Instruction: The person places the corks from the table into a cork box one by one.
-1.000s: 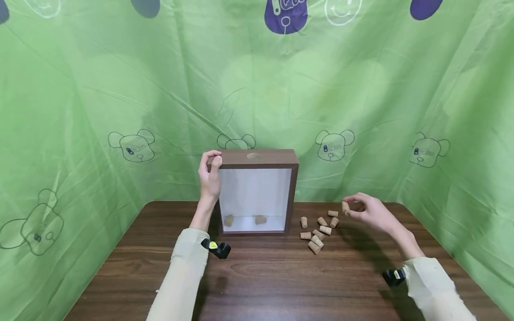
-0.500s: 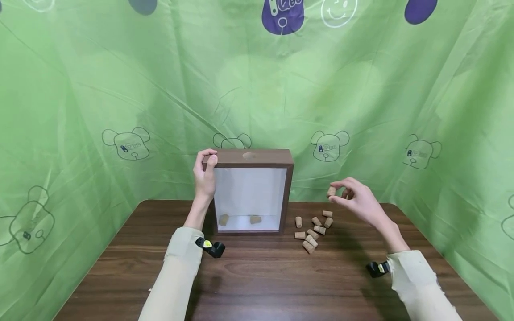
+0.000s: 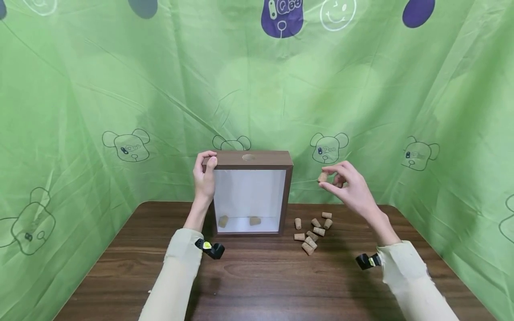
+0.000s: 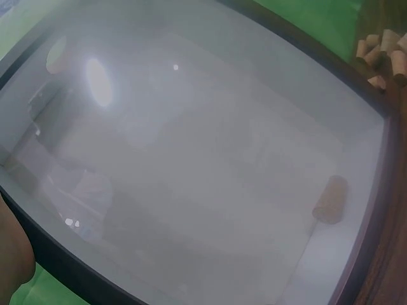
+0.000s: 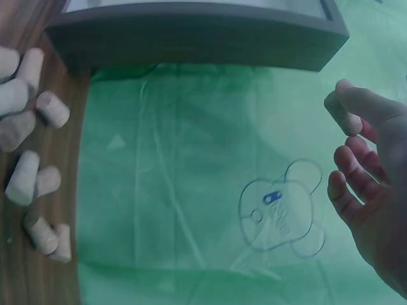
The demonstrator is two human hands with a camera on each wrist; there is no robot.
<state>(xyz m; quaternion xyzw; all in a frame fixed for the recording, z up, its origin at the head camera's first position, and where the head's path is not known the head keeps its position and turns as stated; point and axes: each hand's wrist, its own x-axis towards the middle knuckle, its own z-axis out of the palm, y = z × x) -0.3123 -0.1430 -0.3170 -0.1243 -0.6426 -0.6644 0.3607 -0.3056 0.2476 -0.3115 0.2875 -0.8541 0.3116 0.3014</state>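
A brown box frame (image 3: 288, 200) with a clear front and white inside stands upright on the table, a round hole (image 3: 249, 158) in its top. Two corks lie inside at the bottom, one left (image 3: 223, 221) and one nearer the middle (image 3: 254, 220). My left hand (image 3: 205, 178) grips the frame's top left corner, thumb on the front edge. My right hand (image 3: 348, 185) pinches a cork (image 3: 322, 177) between thumb and forefinger, raised in the air to the right of the frame. In the right wrist view the pinched cork (image 5: 343, 114) hangs near the frame's side (image 5: 197, 38).
Several loose corks (image 3: 319, 232) lie scattered on the dark wooden table (image 3: 257, 276), right of the frame. A green printed curtain (image 3: 257, 89) hangs behind and on both sides. Each sleeve carries a small black wrist camera (image 3: 215, 250).
My right hand has lifted the cork up from beside the loose corks and brought it left toward the frame. The left hand keeps its grip on the corner.
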